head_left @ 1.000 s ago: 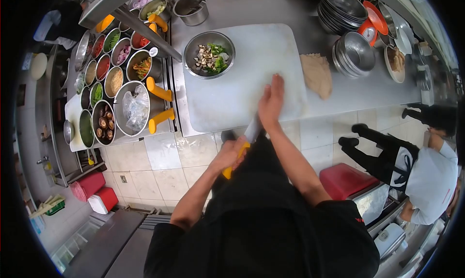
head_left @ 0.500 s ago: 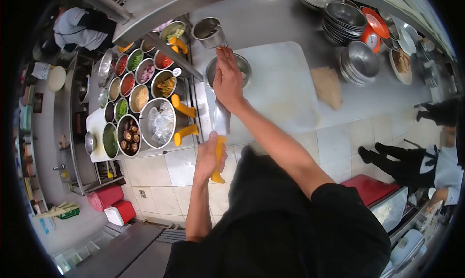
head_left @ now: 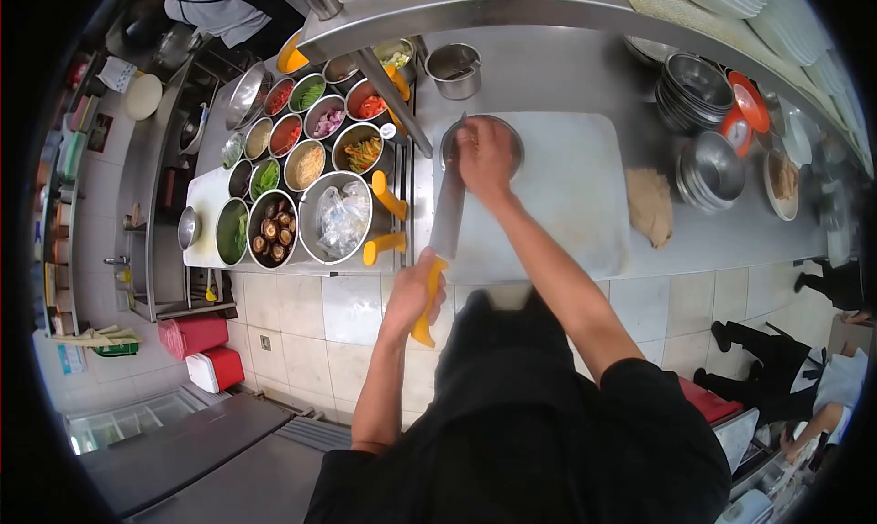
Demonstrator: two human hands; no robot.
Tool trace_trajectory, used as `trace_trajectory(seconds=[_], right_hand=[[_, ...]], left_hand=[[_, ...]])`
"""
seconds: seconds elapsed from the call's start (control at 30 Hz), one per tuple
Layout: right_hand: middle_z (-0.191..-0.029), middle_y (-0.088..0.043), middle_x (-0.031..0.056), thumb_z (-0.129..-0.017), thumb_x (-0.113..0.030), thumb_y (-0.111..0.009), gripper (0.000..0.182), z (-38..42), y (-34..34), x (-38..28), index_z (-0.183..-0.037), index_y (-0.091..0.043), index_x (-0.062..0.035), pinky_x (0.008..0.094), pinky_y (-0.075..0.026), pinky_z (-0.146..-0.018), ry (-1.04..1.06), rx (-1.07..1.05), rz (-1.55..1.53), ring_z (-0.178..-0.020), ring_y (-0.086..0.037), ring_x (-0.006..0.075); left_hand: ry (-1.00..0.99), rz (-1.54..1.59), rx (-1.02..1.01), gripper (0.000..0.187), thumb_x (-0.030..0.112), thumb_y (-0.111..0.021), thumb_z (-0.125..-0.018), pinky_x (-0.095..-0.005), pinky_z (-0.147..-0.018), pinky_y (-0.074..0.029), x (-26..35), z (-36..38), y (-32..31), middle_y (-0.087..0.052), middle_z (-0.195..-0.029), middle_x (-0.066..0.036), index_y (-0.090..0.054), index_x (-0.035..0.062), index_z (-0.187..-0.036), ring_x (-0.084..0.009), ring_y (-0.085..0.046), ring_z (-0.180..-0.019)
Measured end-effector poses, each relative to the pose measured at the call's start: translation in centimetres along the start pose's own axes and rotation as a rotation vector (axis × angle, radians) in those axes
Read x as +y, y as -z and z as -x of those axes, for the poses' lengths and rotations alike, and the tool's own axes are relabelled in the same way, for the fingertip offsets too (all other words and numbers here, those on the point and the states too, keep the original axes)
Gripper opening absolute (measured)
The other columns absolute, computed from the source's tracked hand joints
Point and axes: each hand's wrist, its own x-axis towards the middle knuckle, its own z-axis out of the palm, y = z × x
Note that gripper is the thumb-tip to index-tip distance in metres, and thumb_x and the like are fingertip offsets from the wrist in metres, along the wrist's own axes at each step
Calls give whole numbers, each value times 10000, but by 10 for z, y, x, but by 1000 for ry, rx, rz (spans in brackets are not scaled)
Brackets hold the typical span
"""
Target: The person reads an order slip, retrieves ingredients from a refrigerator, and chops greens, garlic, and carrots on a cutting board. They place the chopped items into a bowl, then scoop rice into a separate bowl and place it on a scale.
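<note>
My left hand (head_left: pixel 413 297) is closed round the yellow handle (head_left: pixel 429 306) of a large knife. The broad blade (head_left: pixel 446 221) points away from me, lying across the left side of a metal bowl (head_left: pixel 517 148). Over that bowl is my right hand (head_left: pixel 486 163), palm down, its bent fingers slightly apart beside the blade near its tip. The fingertips are blurred and partly hidden, and most of what the bowl holds is covered by the hand. The bowl stands on a white cutting board (head_left: pixel 557 195), near its far left corner.
Metal containers of cut vegetables and mushrooms (head_left: pixel 274 229) crowd the left counter. A metal pot (head_left: pixel 454 71) stands behind the bowl. To the right are a brown cloth-like piece (head_left: pixel 649 206), stacked bowls (head_left: pixel 709 169) and an orange scale (head_left: pixel 736 129). A shelf edge (head_left: pixel 512 12) overhangs. Other people work nearby.
My right hand has gone from stretched out flat over the blade to bent fingers at the bowl. The knife remains in my left hand. The view has shifted, moving the counter rightward and down.
</note>
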Motion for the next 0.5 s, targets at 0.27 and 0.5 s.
trace_trajectory(seconds=[0.27,0.5], right_hand=[[-1020,-554,125,-801,-120,-669,168,-7,2,41,-940,-594,-64,462,-376,-924,53,-91,368,-1023,-512,331],[-836,-689,68,-842,-238,-680,138,-18,21,29,-809,-678,-104,473,-404,-904,-33,-351,321,-909,-610,307]], left_hand=[[27,-16,-5,637,606,-390,-969,-259,-335,-335,4,21,2,-445,-502,-39,-510,14,-764,-124,-399,-343],[61,-151,51,552,454,-424,-1009,-278,-366,-328,-3,92,44,-467,-531,-27,-578,-29,-792,-108,-419,-390]])
